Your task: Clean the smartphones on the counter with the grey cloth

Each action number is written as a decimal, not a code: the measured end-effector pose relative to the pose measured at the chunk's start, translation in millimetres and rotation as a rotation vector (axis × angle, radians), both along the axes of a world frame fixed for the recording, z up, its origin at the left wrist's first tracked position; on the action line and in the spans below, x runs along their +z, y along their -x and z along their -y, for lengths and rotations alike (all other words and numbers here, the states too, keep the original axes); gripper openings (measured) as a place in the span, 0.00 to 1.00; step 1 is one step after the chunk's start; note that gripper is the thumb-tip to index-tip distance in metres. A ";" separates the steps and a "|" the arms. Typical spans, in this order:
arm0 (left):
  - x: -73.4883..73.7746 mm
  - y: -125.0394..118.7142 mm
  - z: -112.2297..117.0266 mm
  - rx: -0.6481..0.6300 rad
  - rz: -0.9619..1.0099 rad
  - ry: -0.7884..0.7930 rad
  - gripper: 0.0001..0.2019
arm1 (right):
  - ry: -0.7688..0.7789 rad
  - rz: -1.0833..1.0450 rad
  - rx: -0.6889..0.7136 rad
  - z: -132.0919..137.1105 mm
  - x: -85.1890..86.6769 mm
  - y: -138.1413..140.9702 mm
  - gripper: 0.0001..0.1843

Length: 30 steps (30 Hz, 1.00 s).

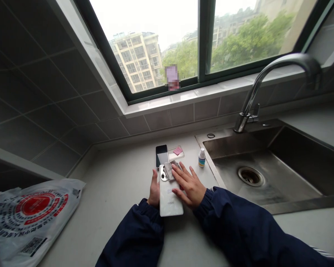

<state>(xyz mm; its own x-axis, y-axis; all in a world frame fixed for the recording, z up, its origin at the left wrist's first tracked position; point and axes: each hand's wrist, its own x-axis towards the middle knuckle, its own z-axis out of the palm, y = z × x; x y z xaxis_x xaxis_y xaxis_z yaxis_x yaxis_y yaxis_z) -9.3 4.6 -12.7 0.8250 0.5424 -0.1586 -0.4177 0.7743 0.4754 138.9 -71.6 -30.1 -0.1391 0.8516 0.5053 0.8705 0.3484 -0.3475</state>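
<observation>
Five right fingers (183, 174) spread on a cloth (169, 170) atop the phone (171, 202), lengthwise away from me; left fingers (155, 180) curl round its edge.

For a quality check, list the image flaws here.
Head view: wide-angle distortion bows the wall tiles and window frame; the sky is blown out white; a pixelated patch hides something at the window; the white phone stays sharp.

My left hand (154, 189) stands on edge, fingers mostly hidden, so it only seems curled. My right hand (187, 185) lies palm down, fingers spread wide. My left arm (136, 237) and right arm (233, 222) reach forward in navy sleeves, cuffs gathered at the wrists.
</observation>
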 end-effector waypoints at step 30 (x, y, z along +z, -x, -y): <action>3.2 -9.8 5.1 0.074 -0.011 0.106 0.37 | -0.020 -0.032 0.013 4.4 4.3 -1.5 0.25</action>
<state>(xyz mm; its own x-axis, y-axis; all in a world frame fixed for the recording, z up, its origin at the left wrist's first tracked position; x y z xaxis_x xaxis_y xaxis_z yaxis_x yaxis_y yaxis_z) 0.5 -0.5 -9.5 0.7811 0.5815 -0.2275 -0.4707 0.7878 0.3973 140.4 -76.1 -25.8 -0.1335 0.8394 0.5268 0.8547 0.3666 -0.3676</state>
